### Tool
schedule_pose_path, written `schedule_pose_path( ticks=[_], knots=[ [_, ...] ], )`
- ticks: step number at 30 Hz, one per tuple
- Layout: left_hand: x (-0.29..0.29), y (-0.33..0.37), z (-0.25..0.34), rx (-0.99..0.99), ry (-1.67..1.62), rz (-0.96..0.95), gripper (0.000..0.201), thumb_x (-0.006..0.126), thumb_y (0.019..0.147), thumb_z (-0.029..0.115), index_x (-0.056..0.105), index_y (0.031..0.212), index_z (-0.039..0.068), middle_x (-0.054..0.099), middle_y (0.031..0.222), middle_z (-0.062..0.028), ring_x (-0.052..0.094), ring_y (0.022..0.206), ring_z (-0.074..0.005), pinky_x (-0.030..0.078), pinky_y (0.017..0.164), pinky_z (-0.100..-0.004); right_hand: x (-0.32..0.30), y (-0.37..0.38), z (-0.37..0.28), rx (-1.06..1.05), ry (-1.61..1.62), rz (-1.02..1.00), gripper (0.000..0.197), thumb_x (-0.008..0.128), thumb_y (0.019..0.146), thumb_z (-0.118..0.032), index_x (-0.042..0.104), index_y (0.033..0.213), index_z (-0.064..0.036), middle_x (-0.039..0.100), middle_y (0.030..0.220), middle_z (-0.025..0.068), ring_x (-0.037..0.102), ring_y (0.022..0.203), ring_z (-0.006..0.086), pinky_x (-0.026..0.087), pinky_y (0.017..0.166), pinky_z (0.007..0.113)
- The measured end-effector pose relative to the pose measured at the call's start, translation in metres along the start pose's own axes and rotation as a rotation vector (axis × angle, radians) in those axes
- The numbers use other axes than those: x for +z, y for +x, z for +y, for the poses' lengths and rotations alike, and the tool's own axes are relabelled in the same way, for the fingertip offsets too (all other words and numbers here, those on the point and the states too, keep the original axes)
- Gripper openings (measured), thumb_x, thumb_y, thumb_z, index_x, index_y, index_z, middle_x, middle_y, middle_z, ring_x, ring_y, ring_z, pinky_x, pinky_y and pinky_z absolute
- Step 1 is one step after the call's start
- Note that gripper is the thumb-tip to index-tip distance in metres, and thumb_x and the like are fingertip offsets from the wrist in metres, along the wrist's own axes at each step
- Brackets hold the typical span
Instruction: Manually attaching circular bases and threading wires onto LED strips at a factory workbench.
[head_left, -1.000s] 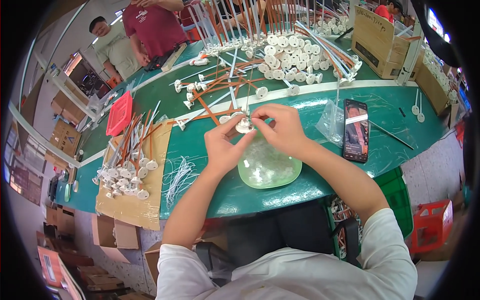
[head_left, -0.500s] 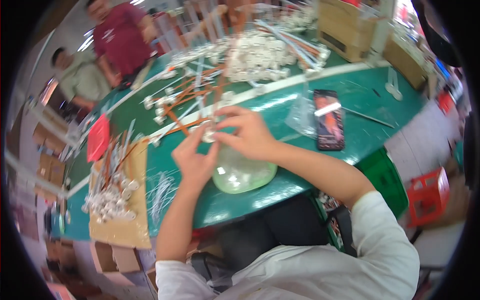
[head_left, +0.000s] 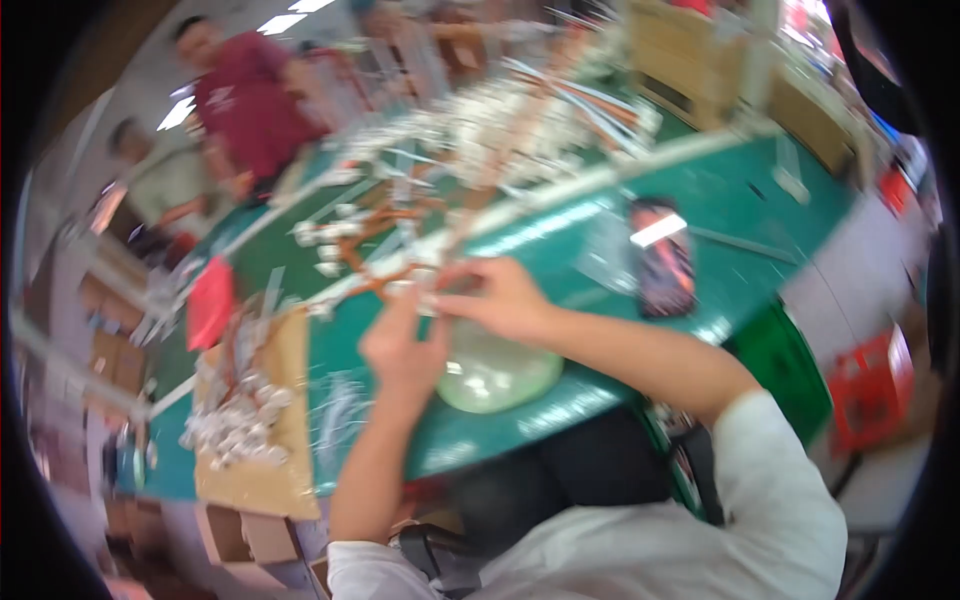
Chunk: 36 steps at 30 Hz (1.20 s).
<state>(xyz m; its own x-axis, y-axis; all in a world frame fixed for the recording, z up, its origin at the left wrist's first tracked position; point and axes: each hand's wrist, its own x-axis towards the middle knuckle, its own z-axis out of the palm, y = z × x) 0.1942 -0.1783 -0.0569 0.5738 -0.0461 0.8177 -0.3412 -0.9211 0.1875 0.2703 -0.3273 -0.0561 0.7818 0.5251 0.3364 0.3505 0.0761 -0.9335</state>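
Observation:
Both hands meet over the near edge of the green table. My left hand and my right hand pinch a small white plastic part between their fingertips. A long orange-brown strip rises from the spot where the fingers meet; blur hides how it joins the part. Just below the hands, a pale green translucent bowl-like thing rests on the table.
A phone and a clear plastic bag lie to the right. White-ended strips cover a cardboard sheet at left, near a red tray. White parts are heaped at the back. Two people stand far left.
The whole view has shifted and blurred, so everything sits lower and slightly to the right. My hands remain together on the white part.

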Motion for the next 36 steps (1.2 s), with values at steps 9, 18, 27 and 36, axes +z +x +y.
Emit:
schedule_pose_path(
  ticks=[9,18,27,36],
  knots=[
    [0.001,-0.003,0.006,0.089,0.050,0.055,0.048,0.077,0.066,0.006,0.064,0.111,-0.003,0.067,0.106,-0.0162,0.069,0.087,-0.0289,0.056,0.073,-0.0337,-0.013,-0.002,-0.018,0.112,0.089,-0.107,0.020,0.071,0.084,-0.012,0.070,0.101,-0.0018,0.069,0.087,0.0034,0.062,0.078,0.0104,0.050,0.065,0.026],
    [0.002,-0.003,-0.002,0.179,0.118,0.110,0.046,0.073,0.064,0.005,0.064,0.108,-0.004,0.067,0.104,-0.0149,0.068,0.085,-0.0268,0.055,0.072,-0.0335,-0.011,0.002,-0.009,0.230,0.089,-0.204,0.017,0.066,0.089,-0.011,0.064,0.102,-0.0006,0.066,0.091,0.0051,0.063,0.080,0.0113,0.051,0.059,0.027],
    [-0.002,0.000,0.002,-0.047,-0.018,0.056,0.042,0.073,0.067,0.005,0.063,0.108,-0.001,0.069,0.101,-0.0148,0.068,0.082,-0.0285,0.055,0.070,-0.0337,-0.004,-0.005,-0.018,0.071,0.202,-0.229,0.016,0.064,0.090,-0.011,0.064,0.104,-0.0014,0.065,0.095,0.0033,0.062,0.086,0.0110,0.051,0.060,0.025],
    [-0.002,0.014,-0.019,-0.890,-1.348,-0.139,0.042,0.068,0.088,0.011,0.054,0.126,0.001,0.067,0.109,-0.0152,0.068,0.093,-0.0205,0.054,0.082,-0.0298,-0.042,0.000,-0.038,-0.274,-0.769,-0.750,0.023,0.074,0.068,-0.007,0.070,0.091,-0.0030,0.068,0.083,0.0105,0.066,0.071,0.0230,0.054,0.066,0.035]
  ],
)
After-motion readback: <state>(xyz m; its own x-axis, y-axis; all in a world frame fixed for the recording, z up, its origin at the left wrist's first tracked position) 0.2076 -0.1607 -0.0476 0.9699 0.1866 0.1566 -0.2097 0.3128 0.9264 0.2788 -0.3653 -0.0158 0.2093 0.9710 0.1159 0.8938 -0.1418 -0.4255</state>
